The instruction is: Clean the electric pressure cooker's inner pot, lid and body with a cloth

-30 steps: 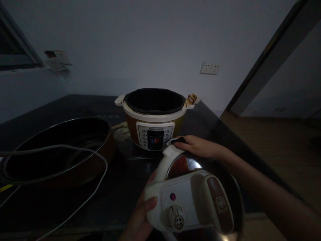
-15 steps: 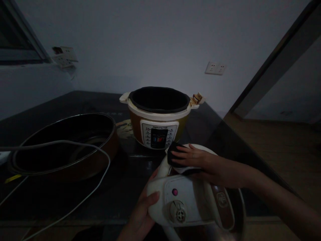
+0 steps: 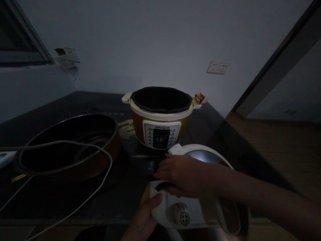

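Note:
A white pressure cooker lid [image 3: 200,201] with a round valve [image 3: 182,214] is held in front of me. My left hand [image 3: 144,217] grips its left edge from below, thumb on the rim. My right hand [image 3: 179,174] lies across the top of the lid, fingers curled over a dark object, perhaps a cloth, only partly visible. Behind them stands the open brown and white electric cooker [image 3: 162,117] with its black inner pot and a control panel facing me.
A wide dark round pan [image 3: 67,147] sits at left on the dark countertop [image 3: 225,134], with a white cable [image 3: 82,147] looped over it. Wall sockets [image 3: 217,67] are on the back wall. A wooden floor lies to the right.
My right hand slid from the lid's far edge across its top toward the near left. The lid sank lower in view and tilted flatter.

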### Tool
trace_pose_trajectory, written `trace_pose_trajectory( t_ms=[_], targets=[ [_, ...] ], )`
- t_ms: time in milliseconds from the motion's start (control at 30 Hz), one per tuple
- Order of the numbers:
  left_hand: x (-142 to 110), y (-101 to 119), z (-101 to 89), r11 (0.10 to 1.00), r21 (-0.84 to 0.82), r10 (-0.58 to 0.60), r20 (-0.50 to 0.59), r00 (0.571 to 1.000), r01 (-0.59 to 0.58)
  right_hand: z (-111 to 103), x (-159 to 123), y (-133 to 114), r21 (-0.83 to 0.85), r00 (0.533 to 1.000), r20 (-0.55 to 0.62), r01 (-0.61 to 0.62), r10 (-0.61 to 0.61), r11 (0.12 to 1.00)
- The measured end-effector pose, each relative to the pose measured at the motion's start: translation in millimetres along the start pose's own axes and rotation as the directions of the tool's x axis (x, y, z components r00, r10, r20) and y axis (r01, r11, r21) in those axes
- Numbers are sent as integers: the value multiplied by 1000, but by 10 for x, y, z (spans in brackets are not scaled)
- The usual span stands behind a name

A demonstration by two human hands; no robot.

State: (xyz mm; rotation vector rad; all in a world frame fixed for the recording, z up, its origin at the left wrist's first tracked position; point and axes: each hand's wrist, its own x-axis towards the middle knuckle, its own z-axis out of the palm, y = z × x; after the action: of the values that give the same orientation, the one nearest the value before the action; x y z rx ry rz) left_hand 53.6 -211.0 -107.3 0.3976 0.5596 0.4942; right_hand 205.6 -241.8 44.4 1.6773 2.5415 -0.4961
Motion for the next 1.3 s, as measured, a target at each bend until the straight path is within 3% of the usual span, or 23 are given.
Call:
trace_pose_trajectory(
  t_ms=[233,367,467,600,767,967,1067,1200,1300],
  targets=[
    [60,19,-26,998,-13,-60,-21,998,59,50,-273,54,16,992,-122,-39,41,999],
    [58,-10,-71,999,0,-35,6,999,35,94,-47,-22,-55,996,-82,-22,18,998],
    [64,-20,-135,999,47,-23,27,999,22,110,155,6,-204,997,-13,-72,71,976],
    [57,-12,-185,995,91,-52,33,998,49,133,205,103,-338,992,-43,-128,121,932],
    [30,3,-157,995,89,-60,66,996,54,137,-85,164,-203,991,-135,-51,23,978],
    [31,4,-180,996,75,-59,94,994,52,116,-554,336,-71,986,-151,-81,69,994],
    [31,-3,-213,995,84,-69,93,993,62,209,-717,458,-25,950,-203,-247,237,969],
    [28,2,-227,993,104,-74,122,990,62,376,-770,531,36,809,-362,-484,463,874],
    [23,10,-224,992,116,-73,140,987,57,379,-671,446,52,828,-376,-429,416,902]
  ],
)
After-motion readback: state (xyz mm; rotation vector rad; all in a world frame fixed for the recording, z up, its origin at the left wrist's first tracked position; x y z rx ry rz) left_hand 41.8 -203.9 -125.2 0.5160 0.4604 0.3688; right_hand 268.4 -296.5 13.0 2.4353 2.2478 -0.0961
